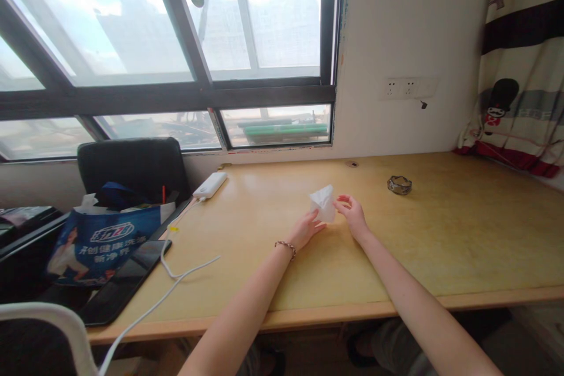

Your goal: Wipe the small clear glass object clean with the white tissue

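Observation:
A crumpled white tissue [323, 202] is held up just above the wooden table [247, 270], between my two hands. My left hand [307, 229] grips its lower left edge, thumb on the near face and the other fingers underneath. At the tissue's right edge, my right hand [352, 215] pinches it between thumb and fingertips. A beaded bracelet [286, 247] circles my left wrist. To the right of my hands, a dark metal bangle-like ring [399, 185] rests on the table.
A white power bank [210, 185] with a white cable [176, 277] lies at the table's left. Beyond it are a blue bag [110, 241] on a black chair [132, 164] and a dark flat panel [127, 282]. A patterned curtain [524, 70] hangs at right.

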The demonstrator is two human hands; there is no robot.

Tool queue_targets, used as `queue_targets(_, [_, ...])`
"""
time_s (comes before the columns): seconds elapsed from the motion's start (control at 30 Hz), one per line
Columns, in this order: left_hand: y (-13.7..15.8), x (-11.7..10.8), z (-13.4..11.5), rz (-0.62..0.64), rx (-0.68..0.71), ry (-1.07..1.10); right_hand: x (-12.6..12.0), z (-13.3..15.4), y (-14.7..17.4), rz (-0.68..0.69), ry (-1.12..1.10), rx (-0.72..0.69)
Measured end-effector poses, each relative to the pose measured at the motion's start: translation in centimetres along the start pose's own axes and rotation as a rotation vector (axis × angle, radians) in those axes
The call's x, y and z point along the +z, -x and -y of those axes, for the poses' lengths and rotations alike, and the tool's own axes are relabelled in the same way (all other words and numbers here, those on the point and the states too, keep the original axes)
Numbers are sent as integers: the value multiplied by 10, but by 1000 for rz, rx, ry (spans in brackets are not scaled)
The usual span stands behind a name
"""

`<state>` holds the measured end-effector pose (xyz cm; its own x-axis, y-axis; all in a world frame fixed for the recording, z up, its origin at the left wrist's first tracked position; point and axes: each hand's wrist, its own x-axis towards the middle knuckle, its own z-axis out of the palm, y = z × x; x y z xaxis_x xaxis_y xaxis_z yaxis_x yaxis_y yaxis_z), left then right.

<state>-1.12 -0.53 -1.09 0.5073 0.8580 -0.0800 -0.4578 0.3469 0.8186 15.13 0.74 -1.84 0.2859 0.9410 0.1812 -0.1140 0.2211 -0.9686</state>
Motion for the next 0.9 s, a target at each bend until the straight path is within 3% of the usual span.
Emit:
queue_targets(0.4, [3,0,-1,15,10,29,0,2,2,114,-169,107])
queue_targets(0.53, [-2,-4,1,-53,7,70,0,3,2,157,-136,117])
queue_targets(0.73, [-3,-6,-6,-172,10,104,-1,0,0,100,-99,131])
queue_targets(0.9, [-4,-8,-7,-201,12,108,-3,-5,-2,105,-81,141])
